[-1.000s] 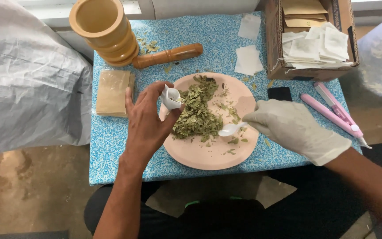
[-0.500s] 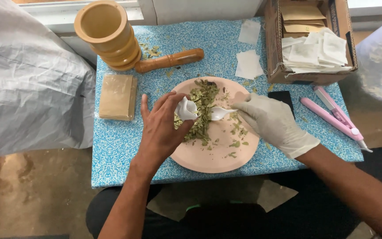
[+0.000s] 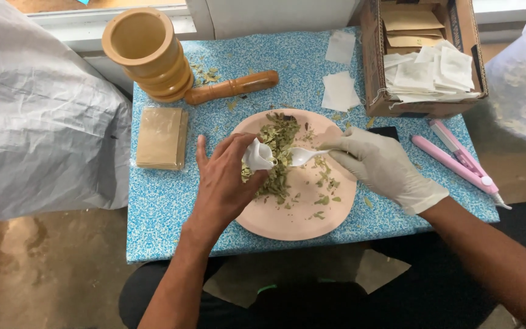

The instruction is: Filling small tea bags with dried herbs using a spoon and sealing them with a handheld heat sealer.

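Spoon [image 3: 302, 156] now tipped at the pouch [image 3: 257, 156], hands unmoved

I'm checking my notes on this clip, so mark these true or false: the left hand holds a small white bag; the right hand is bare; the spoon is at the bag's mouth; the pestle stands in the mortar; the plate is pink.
1. The left hand holds a small white bag: true.
2. The right hand is bare: false, it wears a white glove.
3. The white spoon is at the bag's mouth: true.
4. The pestle stands in the mortar: false, it lies on the table beside it.
5. The plate is pink: true.
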